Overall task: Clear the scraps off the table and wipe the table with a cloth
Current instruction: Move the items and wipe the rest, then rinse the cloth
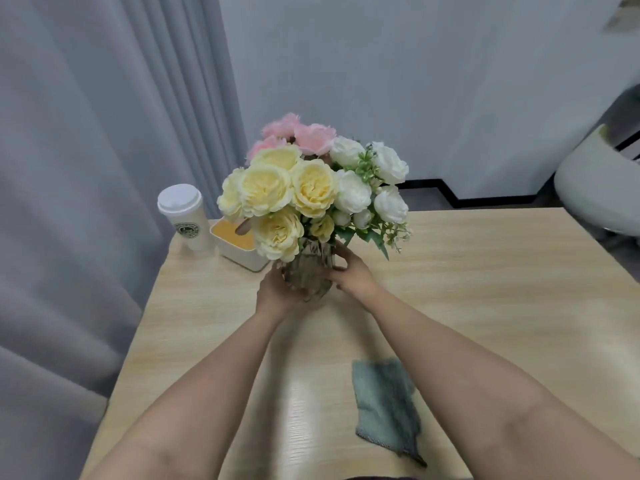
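A glass vase [308,268] full of yellow, white and pink flowers [311,188] is near the far middle of the light wooden table [485,289]. My left hand [277,292] cups the vase from the left and below. My right hand [349,275] presses against its right side. Whether the vase rests on the table or is just above it, I cannot tell. A grey-green cloth [384,407] lies flat on the table near me, partly under my right forearm. No scraps are visible on the table.
A white lidded paper cup [185,216] stands at the far left corner. A white tissue box [235,244] with an orange top sits beside it, touching the flowers' left side. A grey curtain [86,168] hangs at left. A white chair [595,181] stands at right.
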Demonstrator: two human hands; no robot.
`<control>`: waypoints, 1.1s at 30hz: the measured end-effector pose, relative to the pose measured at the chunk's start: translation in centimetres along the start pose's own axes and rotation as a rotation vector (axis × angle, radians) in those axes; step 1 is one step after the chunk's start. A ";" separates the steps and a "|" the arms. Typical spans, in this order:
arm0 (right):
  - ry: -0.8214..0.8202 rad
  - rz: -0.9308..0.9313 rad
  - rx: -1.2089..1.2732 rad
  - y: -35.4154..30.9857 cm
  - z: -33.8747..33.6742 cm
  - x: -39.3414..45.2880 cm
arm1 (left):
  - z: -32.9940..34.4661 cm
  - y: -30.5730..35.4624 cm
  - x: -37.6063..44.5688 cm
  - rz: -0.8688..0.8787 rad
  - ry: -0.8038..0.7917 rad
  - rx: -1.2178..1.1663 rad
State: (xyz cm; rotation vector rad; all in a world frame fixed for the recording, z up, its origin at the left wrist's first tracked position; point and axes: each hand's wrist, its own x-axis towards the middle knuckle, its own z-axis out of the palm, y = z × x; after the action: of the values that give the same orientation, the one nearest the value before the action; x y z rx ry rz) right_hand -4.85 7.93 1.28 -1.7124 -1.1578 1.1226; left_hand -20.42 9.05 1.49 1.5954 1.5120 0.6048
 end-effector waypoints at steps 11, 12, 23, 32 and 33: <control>0.239 0.014 0.028 6.6 -18.7 -4.2 | 17.5 9.9 0.4 0.142 -0.227 0.044; 0.258 0.021 0.030 7.2 -20.3 -4.5 | 19.1 10.8 0.3 0.149 -0.246 0.037; 0.409 0.135 0.115 14.6 -33.3 -6.8 | 33.4 17.5 -0.8 0.215 -0.386 0.081; 0.515 0.190 0.186 18.4 -37.3 -8.1 | 39.1 19.3 -1.4 0.239 -0.463 0.101; 0.521 0.185 0.188 18.5 -37.5 -8.2 | 39.4 19.4 -1.5 0.242 -0.470 0.101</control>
State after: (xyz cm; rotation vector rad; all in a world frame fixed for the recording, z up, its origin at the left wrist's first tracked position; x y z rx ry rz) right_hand 33.87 -9.65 -1.87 -1.8388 -0.5647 0.7874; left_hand 22.25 -0.41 -3.35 1.8570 1.0242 0.2546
